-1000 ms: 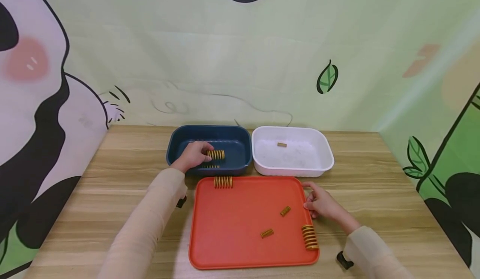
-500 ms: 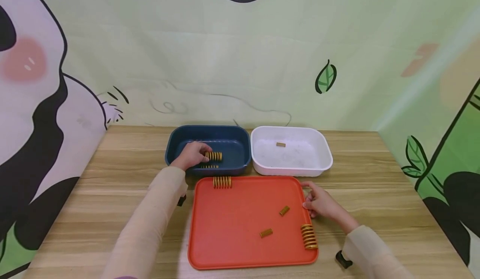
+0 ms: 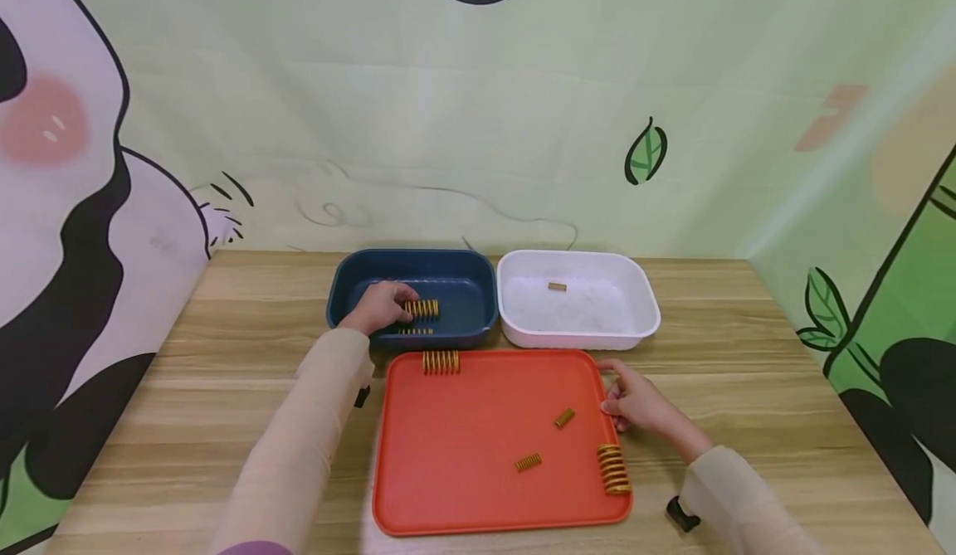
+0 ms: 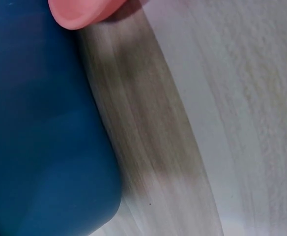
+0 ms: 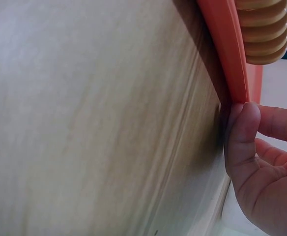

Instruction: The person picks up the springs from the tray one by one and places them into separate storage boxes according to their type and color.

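Observation:
My left hand [image 3: 379, 307] reaches into the dark blue bin [image 3: 463, 341]. Its thumb and fingers hold the left end of a thick yellow coil spring [image 3: 423, 309]. In front of that spring, partly hidden by the bin's front wall, is a second coil spring [image 3: 415, 331]. My right hand [image 3: 635, 401] is at the right side of the red tray [image 3: 463, 439]; in the right wrist view, thumb and forefinger pinch the rim. Two large coil springs lie at the tray's edges, one at the back [image 3: 441, 362] and one at the right [image 3: 614, 469]. Two small springs, one upper [image 3: 564, 418] and one lower [image 3: 529, 462], lie between.
Right of the blue bin stands a white bin [image 3: 578, 341] with one small spring [image 3: 557, 287] inside. The bins are side by side behind the tray on a wooden table [image 3: 246, 331]. A cartoon-printed cloth [image 3: 478, 140] hangs behind the table.
The spring held by my left hand has shifted very slightly left within the blue bin. My right hand stays at the tray rim. The head view has drifted a little.

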`<state>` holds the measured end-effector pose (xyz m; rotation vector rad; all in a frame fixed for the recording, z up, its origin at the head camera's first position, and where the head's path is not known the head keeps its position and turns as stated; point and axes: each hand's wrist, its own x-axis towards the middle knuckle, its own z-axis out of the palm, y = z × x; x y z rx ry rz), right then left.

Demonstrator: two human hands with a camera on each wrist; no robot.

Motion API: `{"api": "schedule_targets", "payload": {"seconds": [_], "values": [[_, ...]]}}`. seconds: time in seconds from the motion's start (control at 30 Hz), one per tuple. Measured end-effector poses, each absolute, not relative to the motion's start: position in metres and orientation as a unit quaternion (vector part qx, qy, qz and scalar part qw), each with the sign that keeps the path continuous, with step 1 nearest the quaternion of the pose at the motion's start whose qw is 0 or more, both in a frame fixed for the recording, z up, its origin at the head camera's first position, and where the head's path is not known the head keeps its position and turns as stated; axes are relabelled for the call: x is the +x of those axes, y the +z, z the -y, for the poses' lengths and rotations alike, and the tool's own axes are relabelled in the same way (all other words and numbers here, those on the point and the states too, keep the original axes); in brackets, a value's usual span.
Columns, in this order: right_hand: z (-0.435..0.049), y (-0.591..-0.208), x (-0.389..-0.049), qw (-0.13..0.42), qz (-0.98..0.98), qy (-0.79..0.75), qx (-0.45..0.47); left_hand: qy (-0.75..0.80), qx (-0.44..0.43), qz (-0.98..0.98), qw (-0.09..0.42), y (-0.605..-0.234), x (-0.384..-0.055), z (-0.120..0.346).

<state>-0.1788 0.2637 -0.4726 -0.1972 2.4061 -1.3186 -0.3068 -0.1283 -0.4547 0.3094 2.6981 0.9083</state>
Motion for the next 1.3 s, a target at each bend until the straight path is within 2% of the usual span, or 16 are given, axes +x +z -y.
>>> {"api": "schedule_targets", "payload": {"seconds": [0.8, 1.3], "values": [[-0.2645, -0.4735, -0.1806, 0.191, -0.862, -0.464, -0.074, 0.346, 0.136, -0.912, 0.174, -0.4493, -0.3068, 0.1288], [-0.2630, -0.4717, -0.1794, 0.189, -0.863, -0.462, -0.076, 0.382, 0.147, -0.898, 0.161, -0.4449, -0.2980, 0.1371]]}}
